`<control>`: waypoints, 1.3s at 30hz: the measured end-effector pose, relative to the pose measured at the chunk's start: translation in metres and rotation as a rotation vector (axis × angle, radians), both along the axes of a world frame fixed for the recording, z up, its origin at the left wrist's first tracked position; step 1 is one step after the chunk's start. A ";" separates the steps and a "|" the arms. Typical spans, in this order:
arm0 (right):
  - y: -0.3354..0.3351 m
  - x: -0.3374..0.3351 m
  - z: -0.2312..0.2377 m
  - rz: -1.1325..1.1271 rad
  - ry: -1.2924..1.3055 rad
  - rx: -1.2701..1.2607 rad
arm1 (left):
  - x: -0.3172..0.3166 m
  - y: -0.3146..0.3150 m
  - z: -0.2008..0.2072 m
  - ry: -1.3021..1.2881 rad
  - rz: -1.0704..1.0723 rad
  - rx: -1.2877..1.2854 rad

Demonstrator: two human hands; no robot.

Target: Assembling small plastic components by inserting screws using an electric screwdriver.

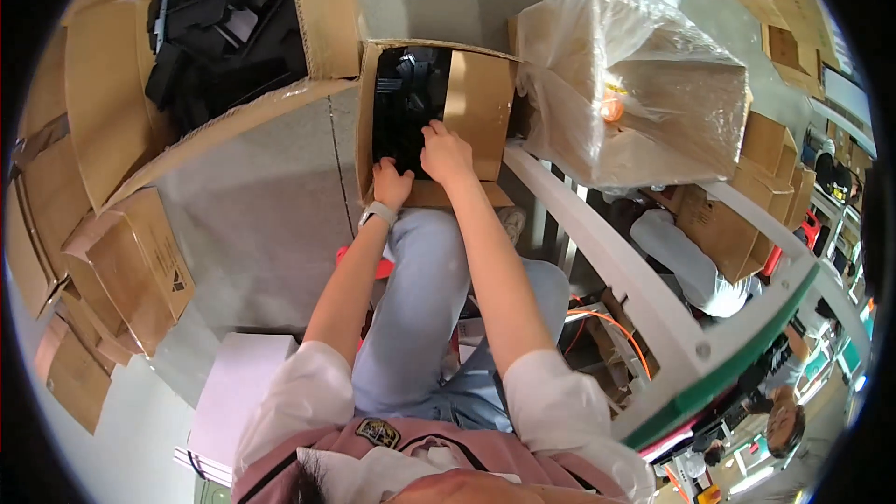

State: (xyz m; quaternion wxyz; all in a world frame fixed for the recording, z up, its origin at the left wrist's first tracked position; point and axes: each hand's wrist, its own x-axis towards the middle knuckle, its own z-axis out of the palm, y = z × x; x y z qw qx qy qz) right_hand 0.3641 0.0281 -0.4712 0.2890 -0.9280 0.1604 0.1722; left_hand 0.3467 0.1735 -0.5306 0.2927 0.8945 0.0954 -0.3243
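Observation:
An open cardboard box [481,107] stands on the floor in front of my knees, with black plastic parts [411,84] piled inside. My left hand [392,184], with a wristwatch [378,212] on its wrist, reaches over the near edge of the box, fingers bent down among the dark contents. Farther in and to the right is my right hand [445,153], its fingers curled over the black parts. Against the dark pile I cannot make out what lies in the fingers of either hand.
A larger carton [327,14] with black parts [229,28] stands at far left. A plastic-lined box [677,112] is on the right, beyond a white and green bench frame [607,247]. Folded cartons [131,261] lie at left. Another person's leg [686,261] shows under the bench.

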 end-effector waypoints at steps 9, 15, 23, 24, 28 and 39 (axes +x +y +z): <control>-0.011 0.044 -0.049 0.283 0.724 -0.277 | 0.011 0.044 -0.039 0.362 -0.070 -0.205; -0.071 -0.004 -0.006 -1.030 0.647 0.651 | 0.033 -0.014 -0.058 0.115 0.108 -0.144; -0.062 -0.019 -0.126 -1.020 0.160 0.173 | 0.052 -0.090 -0.066 -0.051 0.312 -0.060; -0.066 -0.016 -0.136 -1.063 0.136 0.175 | 0.048 -0.096 -0.066 0.029 0.411 -0.096; -0.077 -0.026 -0.156 -1.047 0.116 0.105 | 0.046 -0.121 -0.062 0.112 0.483 -0.175; -0.102 0.012 -0.153 -0.907 0.376 0.237 | 0.045 -0.142 -0.063 -0.131 0.225 -0.053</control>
